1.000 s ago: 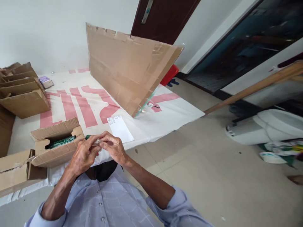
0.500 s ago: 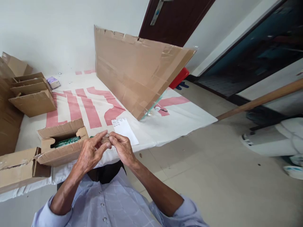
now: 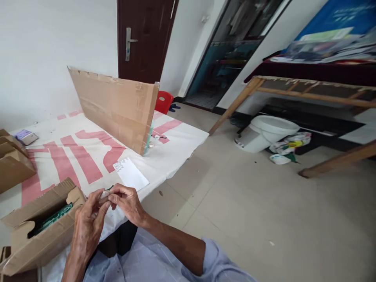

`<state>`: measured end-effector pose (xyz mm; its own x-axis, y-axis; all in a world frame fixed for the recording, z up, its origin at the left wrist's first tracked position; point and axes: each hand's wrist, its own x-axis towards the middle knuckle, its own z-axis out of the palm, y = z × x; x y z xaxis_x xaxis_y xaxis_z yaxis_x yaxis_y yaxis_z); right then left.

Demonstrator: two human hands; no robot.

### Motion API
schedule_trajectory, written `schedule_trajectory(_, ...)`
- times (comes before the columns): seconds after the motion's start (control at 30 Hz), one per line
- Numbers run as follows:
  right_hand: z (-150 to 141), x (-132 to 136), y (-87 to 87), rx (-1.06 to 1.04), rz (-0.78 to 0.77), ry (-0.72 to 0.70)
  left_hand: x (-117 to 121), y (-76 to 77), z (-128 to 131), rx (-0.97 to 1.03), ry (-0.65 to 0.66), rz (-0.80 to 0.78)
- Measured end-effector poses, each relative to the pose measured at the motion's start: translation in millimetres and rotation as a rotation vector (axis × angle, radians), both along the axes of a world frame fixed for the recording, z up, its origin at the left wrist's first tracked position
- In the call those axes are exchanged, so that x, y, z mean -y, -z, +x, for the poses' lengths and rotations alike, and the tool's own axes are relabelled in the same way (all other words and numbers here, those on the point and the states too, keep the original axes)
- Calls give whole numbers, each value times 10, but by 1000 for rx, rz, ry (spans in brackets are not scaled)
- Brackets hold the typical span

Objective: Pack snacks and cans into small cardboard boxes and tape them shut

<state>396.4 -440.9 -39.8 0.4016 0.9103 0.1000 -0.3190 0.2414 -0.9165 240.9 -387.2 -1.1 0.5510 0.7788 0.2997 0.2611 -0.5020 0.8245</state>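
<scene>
My left hand (image 3: 88,227) and my right hand (image 3: 127,201) meet at the near edge of the table, fingers pinched together on a small pale object (image 3: 104,197) that I cannot name. A bit of green shows just beyond the fingers. Left of my hands an open cardboard box (image 3: 38,239) holds green circuit boards (image 3: 54,217). A white slip of paper (image 3: 131,175) lies on the cloth just past my right hand.
A white cloth with red lettering (image 3: 79,156) covers the table. A cardboard sheet (image 3: 114,105) stands upright across it. More cardboard boxes (image 3: 11,164) sit at far left. A red stool (image 3: 163,102), a white bucket (image 3: 264,133) and a wooden bench (image 3: 293,90) are on the right.
The view has swung up and to the right, showing more of the room. My hands stay pinched together on the small object at the table edge.
</scene>
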Motion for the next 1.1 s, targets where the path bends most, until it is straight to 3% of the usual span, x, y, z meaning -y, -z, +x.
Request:
schedule_trajectory(0.13, 31, 31, -17, -69, 16, -27, 9, -61, 28, -69, 36, -4)
schedule_trajectory(0.3, 56, 48, -30, -154, 40, -81, 47, -91, 73, 96, 69, -165)
schedule_trajectory(0.37, 61, 36, -8, -162, 27, -54, 49, -65, 88, 113, 42, -142)
schedule_trajectory(0.6, 12, 77, -26, 124, 63, 227, 61, 123, 209, -108, -123, 481)
schedule_trajectory(0.7, -8, 109, -50, 208, 39, 226, 68, 181, 269, -131, -134, 663)
schedule_trajectory(0.8, -1, 74, 43, 74, -7, 131, 60, 213, 267, -193, -150, 753)
schedule_trajectory(0.93, 27, -9, 295, -110, -15, 32, 43, 253, 233, -260, -73, 731)
schedule_trajectory(1.03, 158, -44, 416, -23, -19, -36, 79, 257, 232, -236, 12, 624)
schedule_trajectory(1.1, 387, -92, 431, 99, -79, 15, 116, 206, 183, -227, 12, 506)
